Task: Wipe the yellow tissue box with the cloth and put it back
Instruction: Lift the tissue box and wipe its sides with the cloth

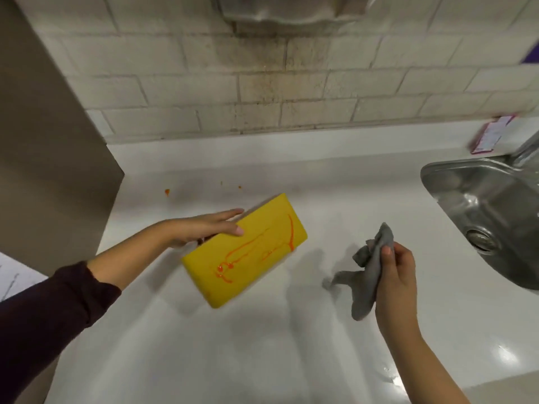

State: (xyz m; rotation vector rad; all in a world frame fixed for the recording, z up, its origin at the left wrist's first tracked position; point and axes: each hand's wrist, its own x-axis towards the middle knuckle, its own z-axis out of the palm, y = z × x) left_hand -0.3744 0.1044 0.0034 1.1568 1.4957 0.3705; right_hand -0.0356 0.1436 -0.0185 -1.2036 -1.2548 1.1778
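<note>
Gripping the yellow tissue box (245,252) in the left hand (201,228), right hand (398,272) clutching the cloth (367,272) beside the sink (484,211).

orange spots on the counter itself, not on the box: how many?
3, all behind the yellow tissue box: one larger near the left panel, two tiny specks. Fainter ones may be lost in blur.

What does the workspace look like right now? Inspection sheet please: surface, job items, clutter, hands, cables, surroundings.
Surface: white counter, glossy, a few orange spots near the back left.
Job's things: yellow tissue box tilted, orange streaks across its top face; grey cloth crumpled, not touching the box.
Clutter: pink-edged packet by the wall.
Hands: left hand grips the box's far edge; right hand holds the cloth.
Cables: nothing seen.
Surroundings: steel sink at right, stained brick wall behind, brown panel at left.
</note>
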